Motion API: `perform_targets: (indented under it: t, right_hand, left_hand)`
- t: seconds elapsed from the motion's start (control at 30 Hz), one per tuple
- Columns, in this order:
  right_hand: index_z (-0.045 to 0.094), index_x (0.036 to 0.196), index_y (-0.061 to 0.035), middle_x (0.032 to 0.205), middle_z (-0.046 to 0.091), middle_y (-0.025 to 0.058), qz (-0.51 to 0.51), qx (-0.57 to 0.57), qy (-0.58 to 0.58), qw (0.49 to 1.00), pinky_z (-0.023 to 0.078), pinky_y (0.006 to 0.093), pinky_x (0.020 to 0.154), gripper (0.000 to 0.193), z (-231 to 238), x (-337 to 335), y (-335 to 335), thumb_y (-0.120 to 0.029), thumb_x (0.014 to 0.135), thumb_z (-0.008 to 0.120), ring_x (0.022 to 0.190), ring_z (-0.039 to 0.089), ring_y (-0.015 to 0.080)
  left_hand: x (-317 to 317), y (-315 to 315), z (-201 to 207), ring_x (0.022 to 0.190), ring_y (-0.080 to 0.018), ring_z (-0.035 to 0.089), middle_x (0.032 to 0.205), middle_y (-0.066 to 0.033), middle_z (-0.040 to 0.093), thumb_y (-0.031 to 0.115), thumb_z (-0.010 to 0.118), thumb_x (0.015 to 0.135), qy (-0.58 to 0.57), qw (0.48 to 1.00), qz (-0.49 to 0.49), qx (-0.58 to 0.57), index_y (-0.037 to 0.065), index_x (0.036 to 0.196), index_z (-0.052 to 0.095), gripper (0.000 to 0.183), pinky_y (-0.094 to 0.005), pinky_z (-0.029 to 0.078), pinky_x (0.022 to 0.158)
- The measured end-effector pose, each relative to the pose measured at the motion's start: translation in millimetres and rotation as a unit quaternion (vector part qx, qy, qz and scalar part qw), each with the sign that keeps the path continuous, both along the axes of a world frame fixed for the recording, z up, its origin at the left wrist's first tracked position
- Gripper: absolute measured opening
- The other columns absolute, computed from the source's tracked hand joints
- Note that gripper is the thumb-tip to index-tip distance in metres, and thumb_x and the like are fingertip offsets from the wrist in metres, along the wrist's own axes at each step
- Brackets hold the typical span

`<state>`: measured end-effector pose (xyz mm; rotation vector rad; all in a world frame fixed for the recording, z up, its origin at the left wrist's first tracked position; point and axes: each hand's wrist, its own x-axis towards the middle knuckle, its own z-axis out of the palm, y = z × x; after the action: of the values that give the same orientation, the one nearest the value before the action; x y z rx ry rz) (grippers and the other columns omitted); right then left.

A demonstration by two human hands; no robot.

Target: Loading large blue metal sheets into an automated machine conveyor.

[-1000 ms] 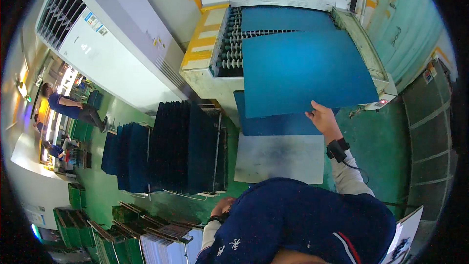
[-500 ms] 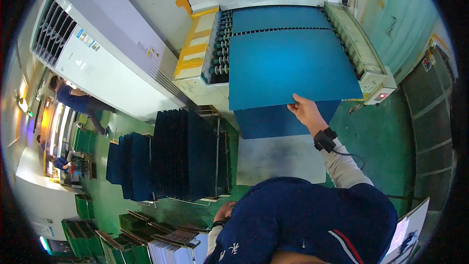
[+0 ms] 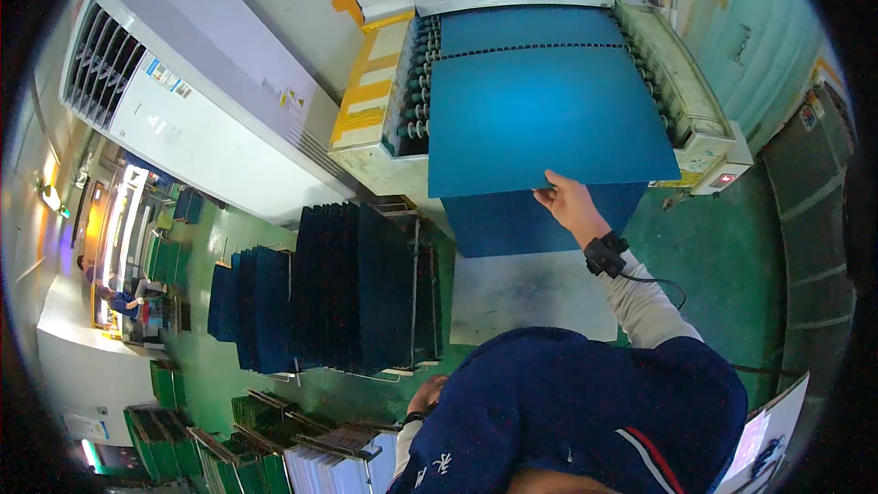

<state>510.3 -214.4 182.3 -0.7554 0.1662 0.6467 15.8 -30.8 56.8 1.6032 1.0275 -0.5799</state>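
Observation:
A large flat blue panel (image 3: 549, 119) lies on the roller conveyor (image 3: 416, 91), its near edge jutting out past the machine. At that edge my right hand (image 3: 574, 206) is closed, thumb and fingers pinching the panel right of its middle. Behind it on the rollers lies a second blue panel (image 3: 530, 29), a narrow gap between them. Below the overhanging edge, a darker blue surface (image 3: 540, 224) shows above a pale grey board (image 3: 530, 297). My left hand (image 3: 425, 395) is low beside my body, close to the rack of dark panels; its fingers are mostly hidden.
Left of the conveyor stands a rack of upright dark blue panels (image 3: 329, 288), beneath a tall white air conditioner (image 3: 219, 137). More racks (image 3: 265, 439) are at the lower left. A person (image 3: 123, 300) works in the far left background. Dark mesh panels (image 3: 814, 229) stand at the right.
The view has shifted slightly. My right hand stays at the panel's near edge, its fingers a little more curled. A person walking at the far left has passed out of clear sight.

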Motion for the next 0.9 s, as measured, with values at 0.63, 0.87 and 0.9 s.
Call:
perform_targets:
  t: [0.63, 0.87, 0.9]
  right_hand:
    - [0.056, 0.096, -0.0026, 0.094, 0.065, 0.0147, 0.021, -0.009, -0.008, 1.000, 0.054, 0.0388, 0.076, 0.019, -5, 14, 6, -0.020, 0.090, 0.063, 0.085, 0.065, 0.0270]
    - [0.055, 0.099, -0.0034, 0.095, 0.064, 0.0151, 0.023, -0.017, -0.009, 1.000, 0.054, 0.0383, 0.074, 0.022, -5, 18, 8, -0.021, 0.089, 0.065, 0.085, 0.065, 0.0277]
    - [0.055, 0.099, -0.0034, 0.095, 0.064, 0.0151, 0.028, -0.016, -0.007, 0.999, 0.053, 0.0383, 0.074, 0.023, -2, 17, 10, -0.022, 0.089, 0.065, 0.085, 0.065, 0.0277]
  left_hand:
    - [-4, -1, -24, 0.088, -0.0191, 0.063, 0.108, -0.0085, 0.067, 0.025, 0.061, 0.087, -0.030, 0.995, 0.080, -0.054, 0.007, 0.112, 0.067, 0.031, -0.0327, 0.050, 0.077]
    - [-16, 2, -43, 0.079, -0.0182, 0.063, 0.100, -0.0069, 0.067, 0.029, 0.059, 0.088, -0.055, 0.998, -0.014, 0.030, 0.007, 0.111, 0.067, 0.033, -0.0313, 0.051, 0.068]
    - [-24, 7, -61, 0.077, -0.0184, 0.063, 0.100, -0.0067, 0.067, 0.030, 0.058, 0.088, -0.070, 0.997, -0.025, 0.027, 0.007, 0.111, 0.067, 0.034, -0.0309, 0.051, 0.066]
